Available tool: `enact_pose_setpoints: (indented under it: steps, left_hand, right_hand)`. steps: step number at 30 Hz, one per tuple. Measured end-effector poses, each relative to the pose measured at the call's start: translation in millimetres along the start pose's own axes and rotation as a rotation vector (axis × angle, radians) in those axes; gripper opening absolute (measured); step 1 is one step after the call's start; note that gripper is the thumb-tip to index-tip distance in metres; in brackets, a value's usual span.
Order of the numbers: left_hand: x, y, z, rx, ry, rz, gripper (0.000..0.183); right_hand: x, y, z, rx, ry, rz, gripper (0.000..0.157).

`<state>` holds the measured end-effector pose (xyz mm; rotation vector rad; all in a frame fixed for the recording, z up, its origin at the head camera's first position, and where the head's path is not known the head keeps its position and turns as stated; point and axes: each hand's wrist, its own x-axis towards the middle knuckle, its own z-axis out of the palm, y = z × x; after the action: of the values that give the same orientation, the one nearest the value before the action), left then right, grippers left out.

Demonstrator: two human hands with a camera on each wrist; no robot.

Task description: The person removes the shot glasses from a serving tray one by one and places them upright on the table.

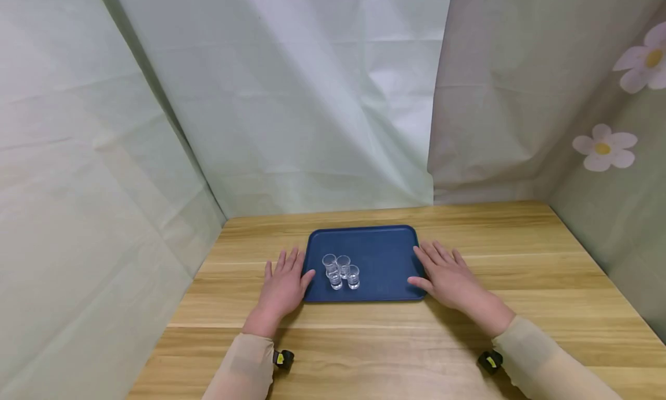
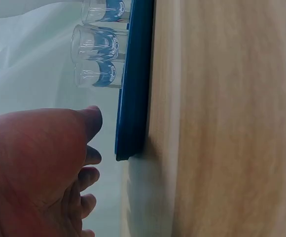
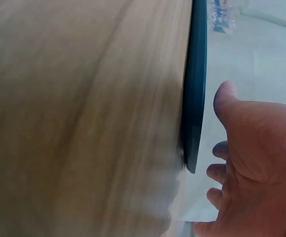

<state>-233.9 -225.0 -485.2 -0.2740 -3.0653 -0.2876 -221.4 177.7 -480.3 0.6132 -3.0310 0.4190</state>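
A dark blue rectangular tray (image 1: 385, 258) lies on the wooden table. Several small clear shot glasses (image 1: 353, 277) stand upright in a cluster on its left half; the left wrist view shows blue markings on the glasses (image 2: 96, 43). At the tray's left side is my left hand (image 1: 283, 287), fingers extended and thumb reaching over the near left edge. My right hand (image 1: 451, 281) is beside the right edge, its fingers spread and thumb overlapping the tray in the head view. Both wrist views show the palms raised above the table, with nothing held.
The wooden table (image 1: 364, 354) extends around the tray on all sides. Pale green cloth (image 1: 312, 99) hangs behind it and along the left, and cloth with white flowers (image 1: 603, 148) hangs on the right. Each wrist carries a small black device (image 1: 283, 360).
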Motion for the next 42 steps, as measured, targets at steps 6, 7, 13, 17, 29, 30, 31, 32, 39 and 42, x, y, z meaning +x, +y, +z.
enact_pose_setpoints:
  steps: [6,7,13,17,29,30,31,32,39,42]
  left_hand:
    - [-0.6,-1.4,1.8,0.005,-0.018,-0.008,0.068]
    - [-0.8,-1.4,1.7,0.004,-0.021,-0.009,0.068]
    - [-1.9,-1.6,2.7,0.0,-0.031,-0.009,0.068]
    - [-2.6,-2.0,5.2,-0.002,-0.029,-0.006,0.066]
    - [-4.6,-2.9,7.2,-0.008,-0.025,-0.011,0.063]
    - [-4.7,-3.2,7.3,-0.009,-0.024,-0.01,0.063]
    - [-4.5,-4.1,9.1,-0.007,-0.019,-0.003,0.063]
    - [-4.5,-4.2,9.3,-0.006,-0.018,-0.001,0.063]
    - [-2.8,-2.9,7.4,0.014,-0.042,-0.013,0.063]
    - [-2.1,-3.8,8.6,0.022,-0.051,-0.016,0.063]
  right_hand:
    - [1.1,-1.2,2.0,-0.002,-0.048,-0.003,0.083]
    - [1.3,-1.5,2.3,-0.004,-0.051,-0.006,0.083]
    - [1.2,-2.9,3.7,-0.01,-0.083,-0.016,0.083]
    - [0.9,-2.9,4.4,-0.013,-0.08,-0.016,0.082]
    - [0.2,-3.2,4.0,-0.014,-0.086,-0.012,0.084]
    - [0.3,-3.2,3.9,-0.015,-0.087,-0.012,0.084]
    - [0.5,-3.1,3.9,-0.018,-0.087,-0.013,0.084]
    - [0.6,-2.9,4.0,-0.02,-0.088,-0.014,0.085]
    - [1.0,-1.4,4.8,-0.025,-0.094,-0.013,0.085]
    - [0.9,-1.8,4.0,-0.024,-0.09,-0.014,0.085]
